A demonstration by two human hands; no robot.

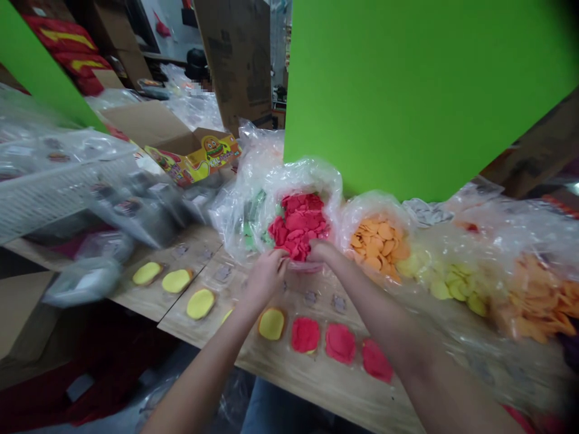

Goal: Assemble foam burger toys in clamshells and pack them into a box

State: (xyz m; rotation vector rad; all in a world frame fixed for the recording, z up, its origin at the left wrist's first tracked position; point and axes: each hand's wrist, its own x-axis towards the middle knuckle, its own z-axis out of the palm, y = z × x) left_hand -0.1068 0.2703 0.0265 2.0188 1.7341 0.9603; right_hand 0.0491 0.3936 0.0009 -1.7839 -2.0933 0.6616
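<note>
A clear plastic bag [332, 181] of red, flat, soft-looking pieces [303, 220] stands open in front of me. My left hand [271, 268] is at the bag's near left edge, its fingers curled against the lowest red pieces; whether it grips one is hidden. My right hand [320, 251] reaches into the near right side of the heap, fingertips out of sight among the pieces. Closer to me, a row of clear trays holds yellow-topped rounds, one a yellow piece [271, 323], and red-topped ones, including a red piece [340, 343].
Bags of orange pieces [380, 244] and yellow pieces [459, 282] sit to the right, green pieces [256, 220] to the left. A printed burger box [194, 158] and white basket [58, 190] stand left. A green panel [407, 96] rises behind the wooden table [298, 383].
</note>
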